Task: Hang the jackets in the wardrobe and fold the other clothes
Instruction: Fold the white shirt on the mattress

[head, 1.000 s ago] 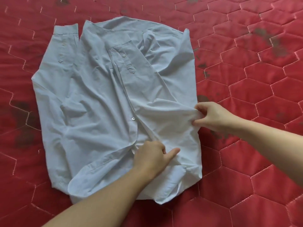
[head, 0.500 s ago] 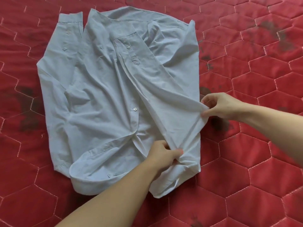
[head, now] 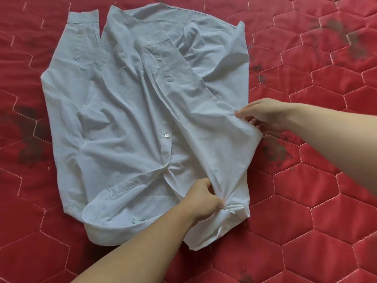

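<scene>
A pale blue button-up shirt (head: 126, 119) lies spread and crumpled on a red quilted bed cover (head: 306, 201) stitched in hexagons, seen from above by the person folding it. Two bare forearms reach in from the near edge.

The right hand (head: 265, 117) pinches the shirt's side edge, fingers and thumb closed on the cloth, and lifts it slightly off the cover, so a taut ridge of fabric runs from this hand down toward the other. The left hand (head: 202, 199) sits nearer the person, its fingers curled tight around a bunched twist of fabric close to the collar (head: 114, 219), which lies just to the outer side of that hand. One buttoned cuff (head: 82, 17) lies flat at the far corner, well away from both hands; a second sleeve placket (head: 163, 62) crosses the middle of the shirt, beyond the left hand.

The step in hand looks like folding one side panel inward.

Risks from here, as a judgement: the cloth under the left hand is already gathered into a knot, so carrying the fold across could trap those creases inside. The body of the shirt is wrinkled and unsmoothed, so the fold may land crooked. Pulling harder with the right hand could drag the whole shirt across the cover.
</scene>
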### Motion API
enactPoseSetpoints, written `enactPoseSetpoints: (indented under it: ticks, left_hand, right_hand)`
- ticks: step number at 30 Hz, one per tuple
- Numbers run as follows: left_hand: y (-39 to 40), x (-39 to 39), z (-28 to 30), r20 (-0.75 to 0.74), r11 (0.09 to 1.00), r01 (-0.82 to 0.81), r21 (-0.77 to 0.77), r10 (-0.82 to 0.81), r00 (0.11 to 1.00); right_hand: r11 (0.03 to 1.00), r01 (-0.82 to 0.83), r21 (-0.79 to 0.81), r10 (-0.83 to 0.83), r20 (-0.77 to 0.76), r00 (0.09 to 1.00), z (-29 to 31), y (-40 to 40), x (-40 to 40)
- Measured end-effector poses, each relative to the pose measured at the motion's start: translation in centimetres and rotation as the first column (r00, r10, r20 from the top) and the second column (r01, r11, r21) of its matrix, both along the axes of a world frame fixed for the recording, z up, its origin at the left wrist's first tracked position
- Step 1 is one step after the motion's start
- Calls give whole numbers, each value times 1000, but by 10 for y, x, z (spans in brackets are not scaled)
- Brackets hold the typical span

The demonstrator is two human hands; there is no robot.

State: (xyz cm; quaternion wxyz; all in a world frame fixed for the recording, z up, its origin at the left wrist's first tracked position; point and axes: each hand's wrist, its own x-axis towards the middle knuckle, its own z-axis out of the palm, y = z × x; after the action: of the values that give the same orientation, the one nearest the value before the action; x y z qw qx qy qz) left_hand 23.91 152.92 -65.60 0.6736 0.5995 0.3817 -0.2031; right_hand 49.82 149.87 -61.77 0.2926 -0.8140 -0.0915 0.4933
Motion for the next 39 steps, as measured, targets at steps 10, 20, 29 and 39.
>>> enactPoseSetpoints:
  ticks: [10,20,29,39]
  left_hand:
    - [-2,0,1,28,968,-190,-166,198,980]
    - [21,10,7,-45,926,31,377,-15,999]
    - [123,56,-19,-344,215,472,855,-447,826]
    - [155,38,-47,-202,167,304,938,-450,870]
  right_hand:
    - [970,-235,-63,238,56,970,-3,-20,-2]
    - [958,-283,-50,214,781,587,-14,-11,-23]
    - [628,-648,-431,706,665,242,-54,-4,-74]
    - [661,-658,-360,642,726,247,-57,75,-43]
